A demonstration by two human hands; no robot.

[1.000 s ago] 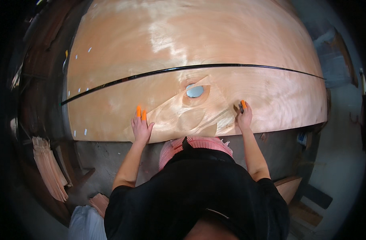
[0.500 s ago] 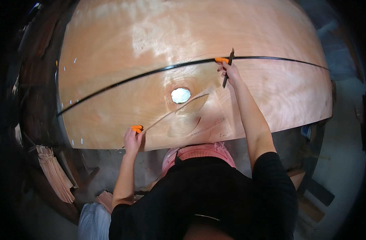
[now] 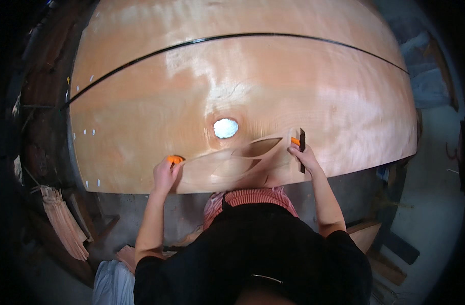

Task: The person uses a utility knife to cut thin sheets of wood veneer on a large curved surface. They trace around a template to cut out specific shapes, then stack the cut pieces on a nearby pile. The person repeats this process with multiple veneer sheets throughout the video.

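Observation:
A broad sheet of pale wood veneer (image 3: 131,147) spreads before me, with a bright white hole (image 3: 226,128) near its middle. At the near edge lies a thin, loose veneer piece (image 3: 207,173) with dark, leaf-shaped gaps. My left hand (image 3: 165,175), with orange covers on its fingertips, is closed on the left end of that piece. My right hand (image 3: 307,156), also with orange at a fingertip, grips a dark flat knife-like tool (image 3: 302,136) held upright by the right end of the piece. Whether these fingers also touch the veneer, I cannot tell.
A long black strip (image 3: 227,36) crosses the sheet's far part, looking bowed. Small white labels (image 3: 93,132) dot the left side. Bundled veneer strips (image 3: 62,221) stand lower left, above a pale plastic bag (image 3: 113,282). Boards (image 3: 390,267) lie at lower right.
The black strip has shifted away from me across the sheet. My right hand has left it and come back near the sheet's close edge with the tool. My left hand has barely moved.

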